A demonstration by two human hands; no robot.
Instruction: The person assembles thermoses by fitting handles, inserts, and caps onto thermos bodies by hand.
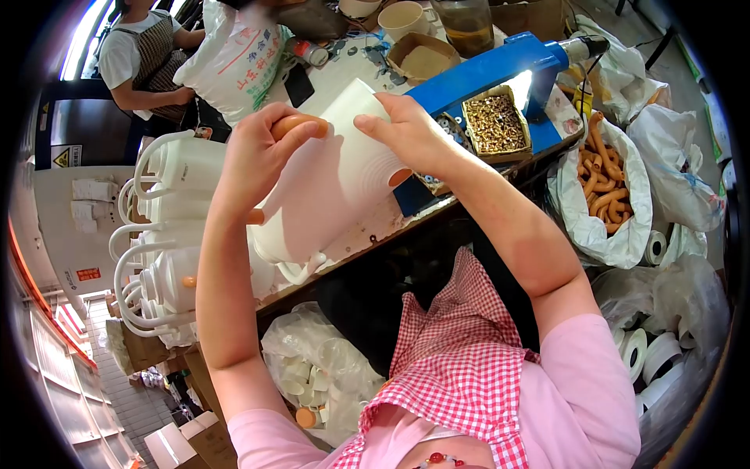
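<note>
A white plastic jug body [332, 176] lies tilted over the table edge, its wider end toward the upper right. My left hand [262, 144] is wrapped round an orange curved handle [301, 123] at the jug's side; the handle's lower end shows below my wrist, near the jug wall. My right hand [410, 129] grips the jug at its upper end, thumb on the outside, the other fingers mostly hidden. A small orange round part [399, 178] shows on the jug's right side. At the jug's lower end is a white curved spout-like piece [305, 270].
A blue machine arm [488, 74] stands behind a box of small brass-coloured parts [497, 125]. Orange handles [605, 184] fill a white sack at right. White jugs [176, 234] are stacked at left. Another person [144, 59] stands beyond a white printed sack [234, 66].
</note>
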